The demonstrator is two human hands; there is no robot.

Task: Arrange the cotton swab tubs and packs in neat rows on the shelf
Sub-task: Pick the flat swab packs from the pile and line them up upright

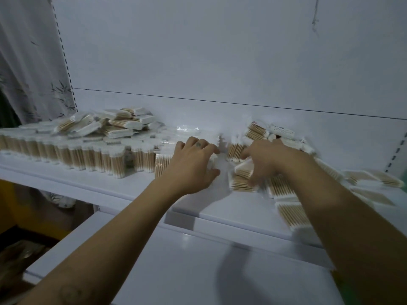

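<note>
Left hand (193,164) sits at the right end of the row of clear plastic tubs of wooden-stemmed cotton swabs (66,155), fingers curled over the end tub (162,165), thumb along its side; right hand (268,161), just right of that row, is blurred among loose flat cellophane swab packs (284,191); its grip, can't tell; heaped packs (119,125) lie atop the row's left part; everything's on the white metal shelf (220,206).

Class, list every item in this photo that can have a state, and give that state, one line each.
Tubs, upright, in rows at left.
Heap of packs, jumbled on top of the tubs.
Loose packs, scattered flat at right.
Left hand, fingers curled over the row's end.
Right hand, among loose packs, blurred; grip unclear.
Shelf, partly filled.
</note>
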